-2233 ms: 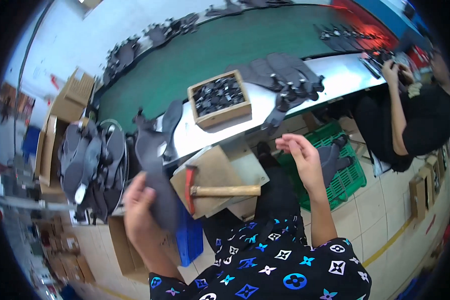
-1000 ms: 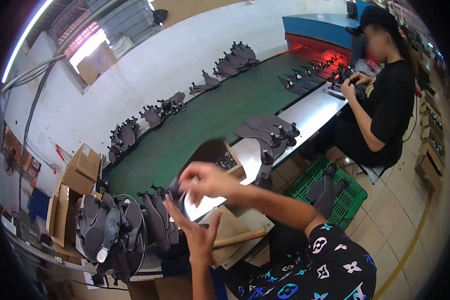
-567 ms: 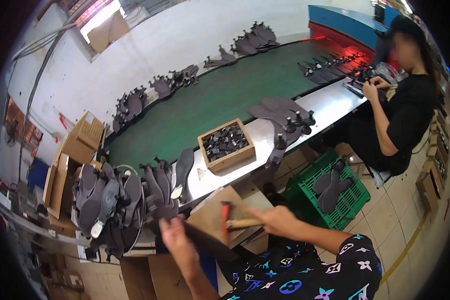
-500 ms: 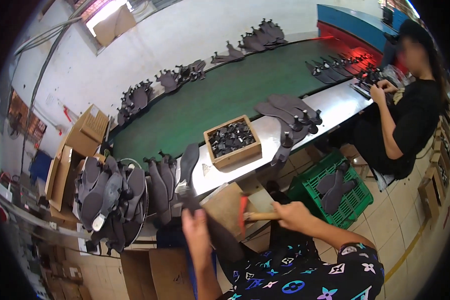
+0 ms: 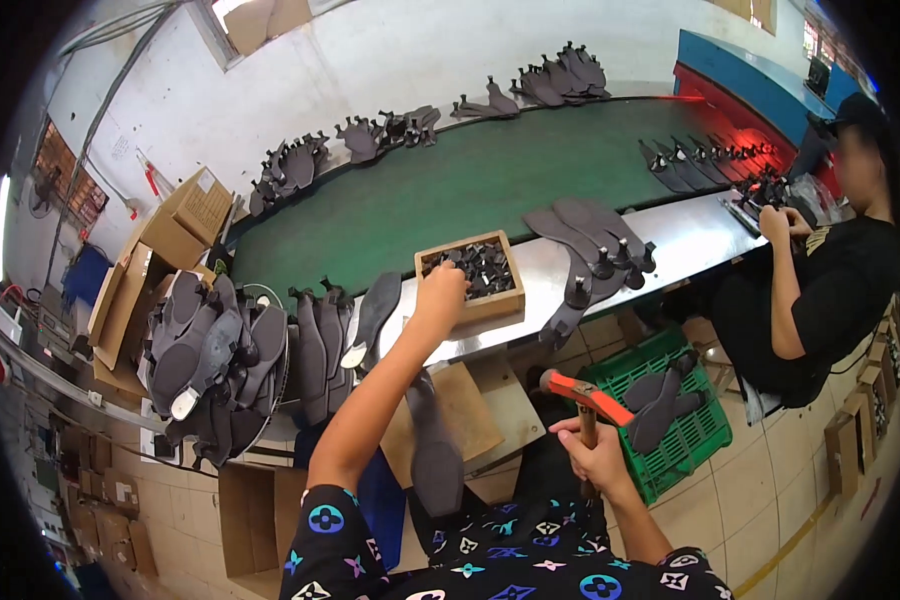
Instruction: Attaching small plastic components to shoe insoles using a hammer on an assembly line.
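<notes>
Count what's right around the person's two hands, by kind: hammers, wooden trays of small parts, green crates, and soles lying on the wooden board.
Hammer, in the right hand: 1
Wooden tray, left hand at it: 1
Green crate: 1
Sole on the wooden board: 1
Total: 4

Brown cardboard boxes [image 5: 185, 215] stand stacked at far left.
</notes>
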`<state>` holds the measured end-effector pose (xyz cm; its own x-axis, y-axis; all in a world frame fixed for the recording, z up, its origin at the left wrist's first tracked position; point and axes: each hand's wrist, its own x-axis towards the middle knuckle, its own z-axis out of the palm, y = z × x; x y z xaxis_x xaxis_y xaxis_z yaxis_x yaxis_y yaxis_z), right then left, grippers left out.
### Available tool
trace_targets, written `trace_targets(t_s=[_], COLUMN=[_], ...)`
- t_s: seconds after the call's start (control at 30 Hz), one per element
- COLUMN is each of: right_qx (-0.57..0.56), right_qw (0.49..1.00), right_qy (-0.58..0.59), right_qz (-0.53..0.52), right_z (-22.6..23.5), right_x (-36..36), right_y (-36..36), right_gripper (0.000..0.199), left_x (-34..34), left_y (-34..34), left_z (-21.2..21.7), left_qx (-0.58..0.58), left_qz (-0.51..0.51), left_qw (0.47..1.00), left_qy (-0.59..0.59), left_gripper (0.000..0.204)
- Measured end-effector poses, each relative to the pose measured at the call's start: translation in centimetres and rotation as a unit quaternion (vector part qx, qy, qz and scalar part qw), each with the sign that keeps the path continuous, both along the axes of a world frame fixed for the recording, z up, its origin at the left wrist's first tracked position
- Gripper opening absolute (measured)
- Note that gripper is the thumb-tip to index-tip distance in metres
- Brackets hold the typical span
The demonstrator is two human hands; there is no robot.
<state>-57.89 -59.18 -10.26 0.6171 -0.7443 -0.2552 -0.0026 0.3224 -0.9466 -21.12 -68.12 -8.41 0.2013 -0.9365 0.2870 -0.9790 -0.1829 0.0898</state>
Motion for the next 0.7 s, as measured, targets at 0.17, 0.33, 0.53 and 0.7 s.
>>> trace_targets(t_s=[0.17,0.33,0.53,0.7], right_qx=[-0.052,-0.203,-0.152,-0.131], right_qw=[0.998,0.973,0.969,0.956], right_qy=[-0.017,-0.078,-0.194,-0.238], right_qz=[-0.029,-0.081,0.032,0.109], right_z=[2.0,3.1,10.5,12.6], right_x=[0.6,0.9,4.7,6.8], right_y=[-1.3,-3.4,-3.6,-0.6], right_gripper=[0.02,0.036,0.034,0.035], left_x=[-1.8,-6.9,-16.6,-16.8], left_y=[-1.8,4.9,16.9,20.9], left_z=[0.2,6.7,12.1,12.4], left_qx=[-0.067,-0.226,-0.261,-0.318], left_qz=[0.011,0.004,0.003,-0.048], left_qw=[0.995,0.843,0.631,0.786], left_qy=[-0.069,0.489,0.731,0.527], left_gripper=[0.021,0.026,0.024,0.015])
